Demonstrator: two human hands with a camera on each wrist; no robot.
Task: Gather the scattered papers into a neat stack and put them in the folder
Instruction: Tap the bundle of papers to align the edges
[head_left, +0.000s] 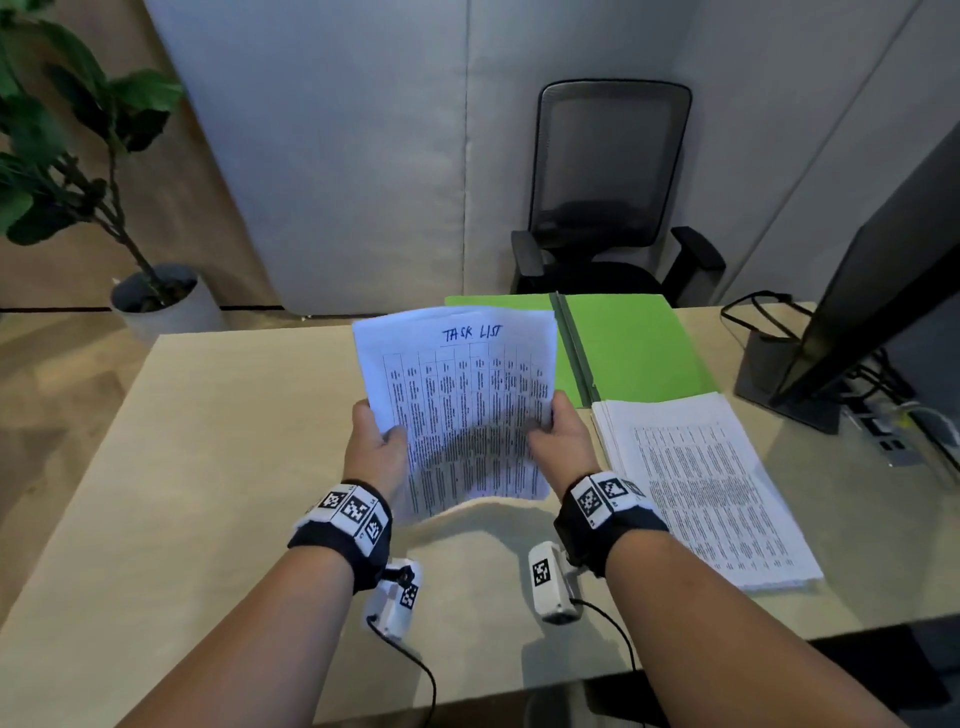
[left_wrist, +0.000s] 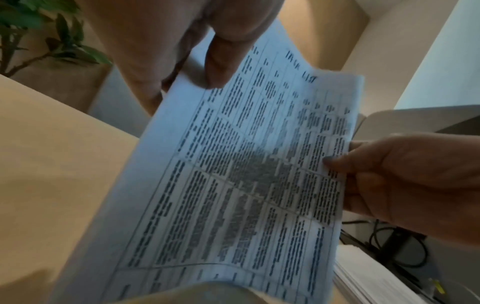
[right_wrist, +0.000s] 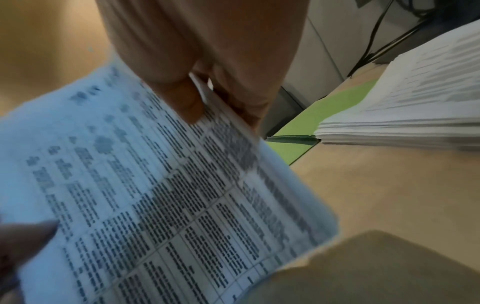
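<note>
Head view. Both hands held a thin sheaf of papers (head_left: 457, 400) above the tabletop (head_left: 208, 467), the sheet headed "TASK LIST" on top. Left hand (head_left: 375, 451) pinched the left edge, right hand (head_left: 563, 441) the right edge, thumbs on top. The sheaf's long axis ran away from the person, its near end drooping. The open green folder (head_left: 639, 348) lay flat just beyond and to the right, partly behind the sheaf; the right hand was nearer to it. A thicker paper stack (head_left: 706, 488) rested on the tabletop to the right, its far edge overlapping the folder. Chair, monitor and potted plant stood around.

Left wrist view. Thumb and fingers (left_wrist: 221, 61) were clamped on the sheet edge; paper thin, limp, printed with a ruled table, curling at the bottom.

Right wrist view. Fingers (right_wrist: 187, 102) were gripping several sheet edges, slightly fanned and not squared. The folder looked smooth and stiff. Judgement: edges need tapping level before the sheaf goes forward-right.
</note>
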